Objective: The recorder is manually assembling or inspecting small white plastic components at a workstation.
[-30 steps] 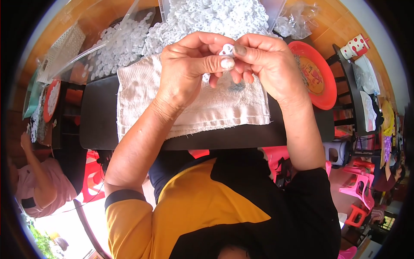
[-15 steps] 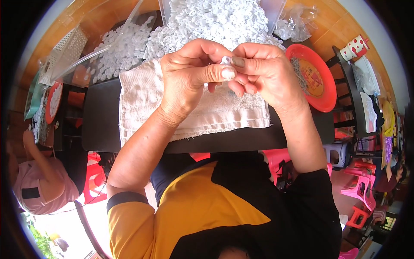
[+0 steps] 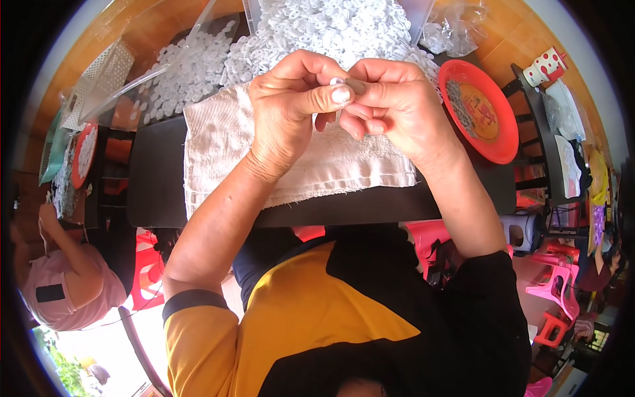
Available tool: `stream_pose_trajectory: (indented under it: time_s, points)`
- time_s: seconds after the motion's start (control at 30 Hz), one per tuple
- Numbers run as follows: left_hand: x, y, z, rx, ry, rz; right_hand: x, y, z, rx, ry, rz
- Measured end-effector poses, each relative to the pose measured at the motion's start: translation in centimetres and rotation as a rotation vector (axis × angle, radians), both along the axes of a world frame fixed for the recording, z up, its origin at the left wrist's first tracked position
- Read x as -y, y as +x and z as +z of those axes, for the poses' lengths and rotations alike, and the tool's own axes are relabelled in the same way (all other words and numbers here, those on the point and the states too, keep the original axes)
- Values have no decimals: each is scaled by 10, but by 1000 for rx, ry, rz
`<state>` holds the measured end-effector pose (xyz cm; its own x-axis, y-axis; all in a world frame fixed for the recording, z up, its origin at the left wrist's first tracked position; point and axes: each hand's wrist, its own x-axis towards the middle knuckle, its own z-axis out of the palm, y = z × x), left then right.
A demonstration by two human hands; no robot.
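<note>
Above a cream towel (image 3: 221, 155), my two hands meet fingertip to fingertip. My left hand (image 3: 284, 109) is closed, pinching a small white plastic piece (image 3: 338, 81) between thumb and forefinger. Against the same piece presses the thumb of my right hand (image 3: 410, 102), its other fingers curled; whether a second small part sits there is hidden. Just beyond lies a big heap of similar white plastic pieces (image 3: 331, 33), partly in a clear bin. To the right, a red plate (image 3: 504, 135) carries a band of small grey metal-looking parts (image 3: 456, 102).
The dark table (image 3: 155, 175) ends close to my body. More white pieces (image 3: 192, 69) lie beside clear plastic sheeting at left, near a white perforated basket (image 3: 109, 69). A co-worker (image 3: 73, 281) sits at far left. Pink and red stools (image 3: 559, 284) stand at right.
Both hands have shifted slightly up in the picture, with fingertips closer around the white piece, which shows less. The right fingers have curled and moved a little.
</note>
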<state>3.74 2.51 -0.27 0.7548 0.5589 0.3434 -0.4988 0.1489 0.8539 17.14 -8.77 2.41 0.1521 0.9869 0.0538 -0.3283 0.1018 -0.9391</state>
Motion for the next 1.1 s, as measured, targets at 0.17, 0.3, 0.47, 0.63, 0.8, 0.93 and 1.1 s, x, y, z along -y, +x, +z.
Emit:
stream_pose_trajectory:
  time_s: [0.17,0.3,0.47,0.63,0.8,0.93,1.1]
  points:
    - [6,6,7,-20,-9,86,-5,5,-1,132,63,-123]
    - [5,1,10,-44,27,188,-3,10,0,125,37,-105]
    - [-58,-45,63,-187,1088,910,2,39,-4,1002,32,-312]
    - [-101,-80,124,-309,702,968,-4,36,-14,1376,-39,-225]
    - [-63,-54,93,-291,899,1121,0,27,-22,1486,-43,-141]
    - [-30,-34,50,-391,826,556,-1,18,-17,1505,-74,-35]
    - [-23,-4,-6,-482,1374,277,0,20,-13,1581,-95,78]
